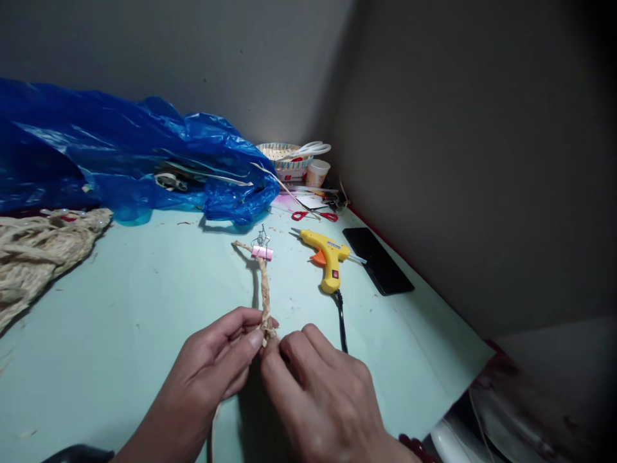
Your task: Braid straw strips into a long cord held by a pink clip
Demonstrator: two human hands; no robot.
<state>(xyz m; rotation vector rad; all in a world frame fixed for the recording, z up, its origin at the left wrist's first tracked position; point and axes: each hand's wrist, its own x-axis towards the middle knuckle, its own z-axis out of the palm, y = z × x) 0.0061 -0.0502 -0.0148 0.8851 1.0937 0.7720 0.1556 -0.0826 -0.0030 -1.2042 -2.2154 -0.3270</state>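
So we've got a straw cord [265,289] right between our two hands, running away from the grip to a pink clip [261,253] that holds it near its far end. Left hand [212,360] is pinched narrow, thumb and fingers on the cord; right hand [328,392] looks closed on its near end too, though its fingertips are mostly hidden.

Progress-wise, we'd call the stretch from clip to grip done: it looks twisted or plaited and pretty firm. What's left seems to be the messy bit at our fingers, where loose strands poke out. How much more there is, we can't tell.

Ahead and right of the grip, a yellow glue gun [330,251] lies on the table [144,276], apart from the cord, with a dark slab [380,260] beyond it. Red scissors [310,215] sit farther ahead, also unheld. Way off left there's a woven straw piece [43,257].
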